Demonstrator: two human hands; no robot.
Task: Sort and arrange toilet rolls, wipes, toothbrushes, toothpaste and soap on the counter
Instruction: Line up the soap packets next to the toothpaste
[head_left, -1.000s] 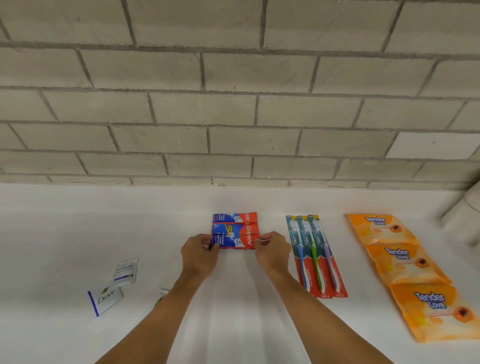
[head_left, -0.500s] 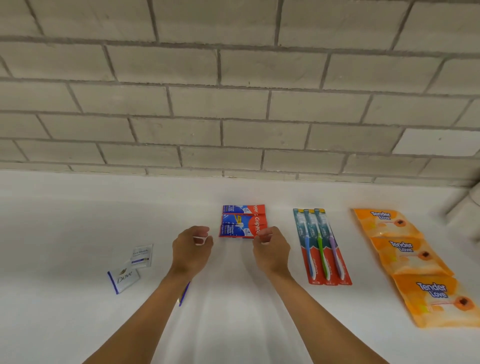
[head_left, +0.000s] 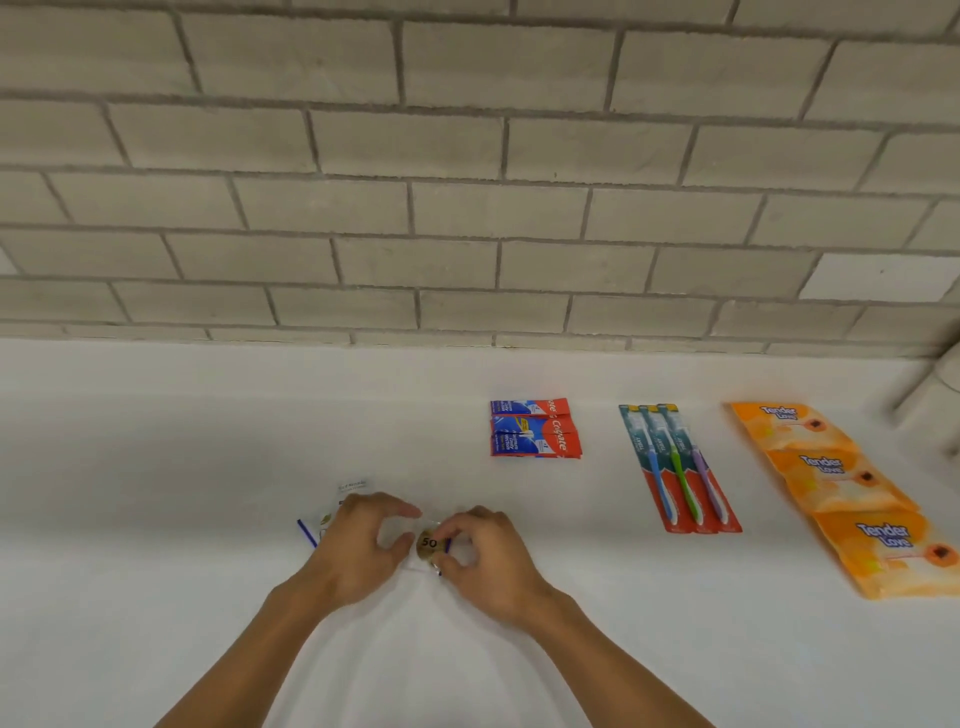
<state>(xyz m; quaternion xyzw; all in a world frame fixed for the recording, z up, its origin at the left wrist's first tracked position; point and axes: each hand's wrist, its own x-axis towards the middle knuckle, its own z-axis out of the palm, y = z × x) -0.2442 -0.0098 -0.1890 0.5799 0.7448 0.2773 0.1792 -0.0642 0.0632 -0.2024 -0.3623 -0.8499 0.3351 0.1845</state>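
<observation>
Both hands are on a small white soap sachet (head_left: 429, 545) with a gold "50" sticker and a blue edge, low on the white counter (head_left: 156, 493). My left hand (head_left: 363, 551) pinches its left side and my right hand (head_left: 485, 564) pinches its right side. Two more soap sachets lie just left: a white one (head_left: 353, 486), and one with a blue edge (head_left: 307, 533) mostly hidden by my left hand. Red and blue toothpaste sachets (head_left: 535, 429) lie stacked further back. To the right are three packed toothbrushes (head_left: 680, 467) and a row of orange wipes packs (head_left: 831, 483).
A grey brick wall (head_left: 467, 208) runs along the back of the counter. White toilet rolls (head_left: 935, 410) show partly at the far right edge.
Both hands left the toothpaste sachets and moved down and left to the soap sachets. They now pinch the sachet with the gold sticker. The view has shifted left.
</observation>
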